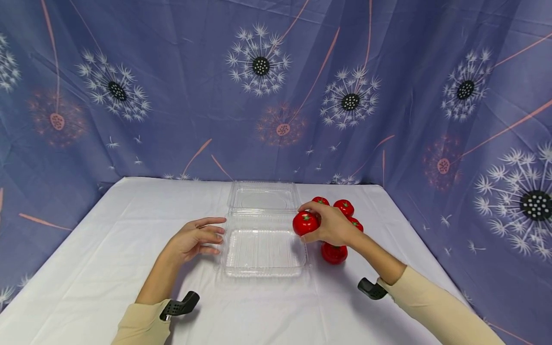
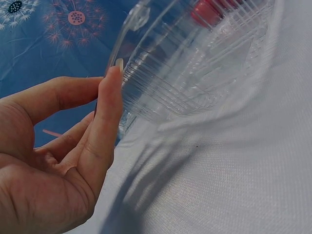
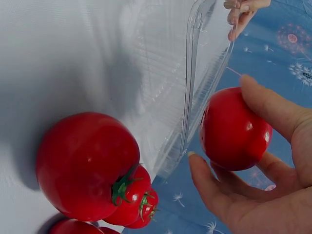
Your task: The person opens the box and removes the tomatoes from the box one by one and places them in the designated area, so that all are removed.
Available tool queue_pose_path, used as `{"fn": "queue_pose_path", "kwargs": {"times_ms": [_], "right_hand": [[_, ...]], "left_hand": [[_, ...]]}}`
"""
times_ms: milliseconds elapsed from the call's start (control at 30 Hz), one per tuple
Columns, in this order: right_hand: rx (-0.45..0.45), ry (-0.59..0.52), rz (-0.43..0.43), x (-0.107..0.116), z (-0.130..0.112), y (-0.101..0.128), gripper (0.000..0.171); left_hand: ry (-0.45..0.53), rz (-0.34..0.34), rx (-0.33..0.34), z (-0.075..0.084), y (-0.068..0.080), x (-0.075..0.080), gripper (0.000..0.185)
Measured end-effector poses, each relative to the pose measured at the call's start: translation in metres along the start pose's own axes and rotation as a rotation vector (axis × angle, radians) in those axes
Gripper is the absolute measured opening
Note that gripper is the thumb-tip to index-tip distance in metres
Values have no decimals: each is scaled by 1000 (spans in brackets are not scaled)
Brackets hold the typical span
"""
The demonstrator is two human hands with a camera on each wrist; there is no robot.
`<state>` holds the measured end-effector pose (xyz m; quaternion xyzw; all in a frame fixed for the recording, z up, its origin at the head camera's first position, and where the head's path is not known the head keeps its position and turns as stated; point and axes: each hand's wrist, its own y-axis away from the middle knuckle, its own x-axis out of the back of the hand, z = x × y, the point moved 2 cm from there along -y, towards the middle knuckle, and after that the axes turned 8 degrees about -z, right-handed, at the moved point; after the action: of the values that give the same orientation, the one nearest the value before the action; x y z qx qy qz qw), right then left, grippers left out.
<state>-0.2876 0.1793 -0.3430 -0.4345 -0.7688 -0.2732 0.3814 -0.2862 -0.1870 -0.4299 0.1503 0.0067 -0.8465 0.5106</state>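
Head view: left hand point(image 1: 196, 238), fingers loose, touches left wall of clear plastic clamshell container point(image 1: 263, 249), lid open toward table's far edge, long axis near-to-far. Right hand point(image 1: 329, 224) grasps round red tomato point(image 1: 304, 223) above container's right rim; other red tomatoes point(image 1: 338, 230) beside it.

Tomato point(image 3: 235, 129) in right hand point(image 3: 263, 195) grip

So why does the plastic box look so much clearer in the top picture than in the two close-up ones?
In the head view the clamshell box is sharp and evenly lit, with soft shadows under both hands. In the left wrist view it sits very close, so its ribs blur and smear with glare beside the left hand. In the right wrist view the held tomato shows small highlights, and the nearest tomato looms large, bulged by the wide lens.
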Motion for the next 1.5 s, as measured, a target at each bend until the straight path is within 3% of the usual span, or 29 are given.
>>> {"fn": "queue_pose_path", "kwargs": {"times_ms": [300, 767, 933, 1500], "right_hand": [[-1, 41, 20, 5, 3, 5, 68], [-11, -37, 18, 13, 14, 9, 61], [-8, -18, 30, 18, 19, 12, 63], [-131, 10, 42, 38, 51, 37, 61]], "left_hand": [[-12, 10, 8, 0, -3, 0, 66], [-17, 12, 13, 0, -3, 0, 66], [-18, -3, 4, 0, -1, 0, 64], [3, 19, 18, -1, -4, 0, 66]]}}
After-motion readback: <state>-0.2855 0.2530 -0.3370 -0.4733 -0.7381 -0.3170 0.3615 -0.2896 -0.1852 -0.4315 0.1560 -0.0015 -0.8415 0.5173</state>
